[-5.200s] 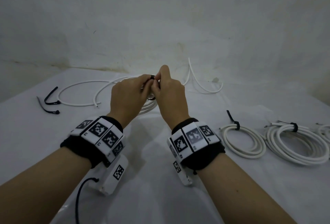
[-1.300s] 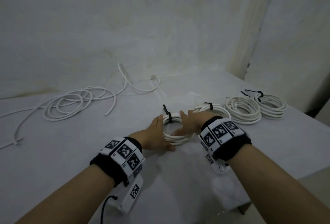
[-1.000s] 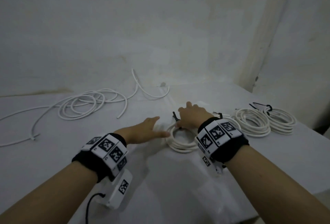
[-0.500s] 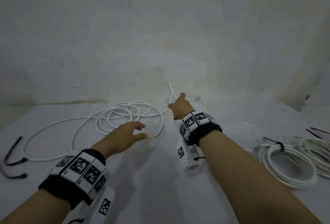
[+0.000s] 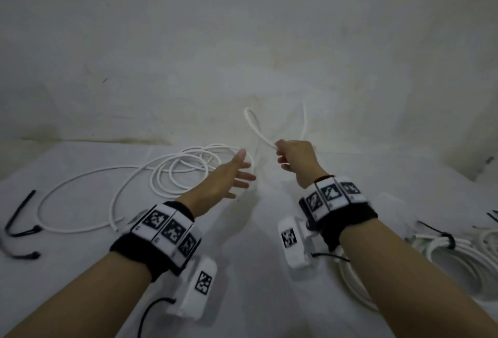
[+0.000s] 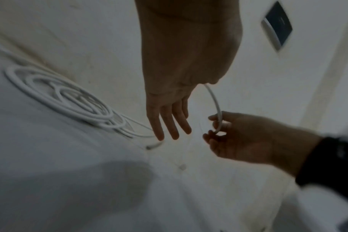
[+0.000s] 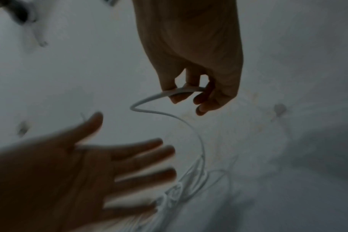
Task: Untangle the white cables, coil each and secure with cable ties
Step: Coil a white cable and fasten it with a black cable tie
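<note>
Since the frame of half a second ago, the right hand [image 5: 295,158] has lifted one strand of the loose white cable [image 5: 177,173] off the desk [image 5: 250,243], and the left hand [image 5: 229,175] has come closer to it. The right hand pinches this strand between thumb and fingers; the strand rises in a thin loop above the hand. The left hand is wide, fingers straight and spread, holding nothing, just beside the strand but not touching it. Most of the cable lies in loose rings on the desk to the left of both hands. 2 black cable ties [image 5: 18,227] wait at the far left edge, and finished coils [image 5: 442,251] lie at the right. I think the risk is in pulling too quickly: the rings overlap, so a fast pull could tighten them into a knot, or the thin strand could slip from the pinch.
</note>
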Tool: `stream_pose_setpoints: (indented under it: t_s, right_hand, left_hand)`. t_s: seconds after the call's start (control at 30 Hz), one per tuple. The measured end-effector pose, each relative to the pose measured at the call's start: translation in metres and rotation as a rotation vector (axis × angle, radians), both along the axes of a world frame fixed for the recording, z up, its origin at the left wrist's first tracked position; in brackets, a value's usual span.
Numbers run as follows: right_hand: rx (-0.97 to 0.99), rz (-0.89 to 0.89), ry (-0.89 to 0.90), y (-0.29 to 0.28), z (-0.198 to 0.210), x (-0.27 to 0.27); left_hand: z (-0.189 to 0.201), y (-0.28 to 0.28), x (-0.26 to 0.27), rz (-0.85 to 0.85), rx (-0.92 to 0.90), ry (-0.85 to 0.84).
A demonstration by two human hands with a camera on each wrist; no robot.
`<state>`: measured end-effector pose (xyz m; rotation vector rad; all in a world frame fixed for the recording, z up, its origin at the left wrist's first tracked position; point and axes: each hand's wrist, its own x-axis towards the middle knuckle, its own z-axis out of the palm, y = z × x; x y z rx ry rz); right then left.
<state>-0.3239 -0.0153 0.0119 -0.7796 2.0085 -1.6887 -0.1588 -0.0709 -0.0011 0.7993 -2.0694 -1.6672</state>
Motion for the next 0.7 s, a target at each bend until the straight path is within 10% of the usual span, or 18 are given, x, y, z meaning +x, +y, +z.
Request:
stream_pose_setpoints:
  t_s: [0.13, 0.2, 0.37, 0.57, 0.7]
  right_hand:
    - [0.113, 0.088, 0.522, 0.043, -0.006, 0.031]
    - [-0.008, 0.07, 0.489, 0.056, -0.007, 0.045]
    - [-0.269, -0.149, -0.013, 0.056, 0.018, 0.026]
    - [-0.285, 0.14, 0.509, 0.076, 0.036, 0.057]
    - [-0.283, 0.512, 0.974, 0.079, 0.041, 0.105]
  left_hand:
    - [0.025, 0.023, -0.011, 0.299, 0.405, 0.46]
    - [0.032, 0.027, -0.001, 0.395, 0.495, 0.599]
    - [0.023, 0.039, 0.056, 0.274, 0.23, 0.383]
    - [0.037, 0.031, 0.13, 0.213, 0.167, 0.327]
    - [0.06, 0.047, 0.139, 0.015, -0.271, 0.129]
